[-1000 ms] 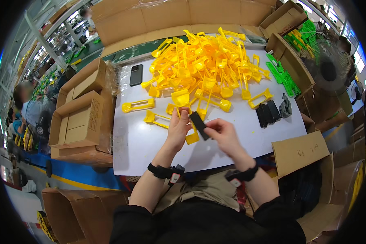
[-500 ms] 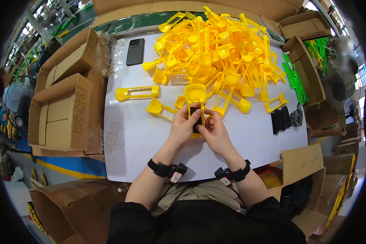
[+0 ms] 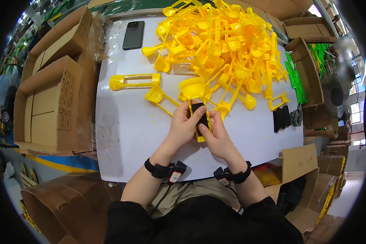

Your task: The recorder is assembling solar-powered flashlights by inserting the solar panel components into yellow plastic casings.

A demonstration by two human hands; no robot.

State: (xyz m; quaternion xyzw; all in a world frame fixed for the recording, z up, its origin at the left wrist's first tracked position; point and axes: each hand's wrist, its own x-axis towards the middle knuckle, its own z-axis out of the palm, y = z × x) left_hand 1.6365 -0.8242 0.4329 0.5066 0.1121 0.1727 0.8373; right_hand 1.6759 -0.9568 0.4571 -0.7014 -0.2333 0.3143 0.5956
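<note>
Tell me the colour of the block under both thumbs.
The block is black, best seen in the head view.

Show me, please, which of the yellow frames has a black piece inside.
The yellow frame held by left hand and right hand, its black piece visible; the other frames show none.

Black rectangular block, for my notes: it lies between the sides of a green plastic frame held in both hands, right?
Not green: the head view shows a yellow plastic frame, held by the left hand and right hand, with the black rectangular block between its sides.
</note>
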